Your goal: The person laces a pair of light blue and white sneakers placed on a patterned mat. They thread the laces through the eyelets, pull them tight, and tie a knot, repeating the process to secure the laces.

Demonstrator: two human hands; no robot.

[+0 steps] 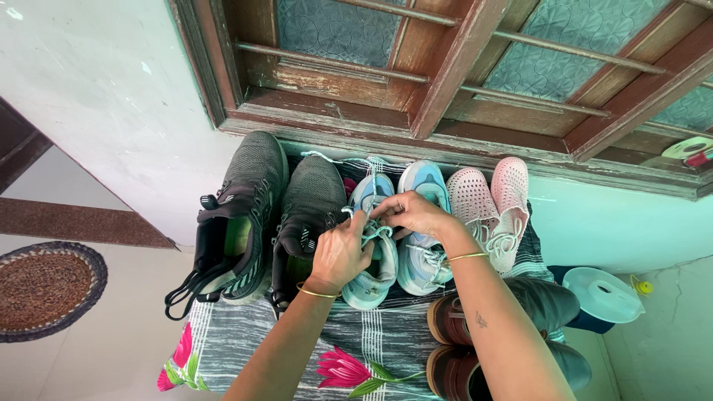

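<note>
Left hand (pixel 340 252): fingers pinched together on the pale blue lace (pixel 377 234) of the left light blue sneaker (pixel 371 278); thin gold bangle at the wrist.

Right hand (pixel 416 215): fingers closed on the same lace, just above the shoe's tongue; gold bangle at the wrist, small mark on the forearm.

Left light blue sneaker: stood toe toward the wall, on a grey striped cloth (pixel 245 338) printed with pink flowers, between the grey pair and its own mate.

Right light blue sneaker (pixel 423 263): touching the first along its side, laces lying loose.

Dark grey sneakers, two (pixel 245 215): at the left end of the row, side by side, black laces hanging off the near one.

Pink mesh shoes, two (pixel 494 200): at the right end of the row, white laces.

Brown shoes, two (pixel 449 319): nearer row, partly hidden under the right forearm.

Wooden window frame (pixel 453 67): above the row, with bars and patterned glass.

Round woven mat (pixel 44 286): on the floor, well apart, far left.

Pale plastic lid (pixel 601 293): on a dark container, right of the cloth.
</note>
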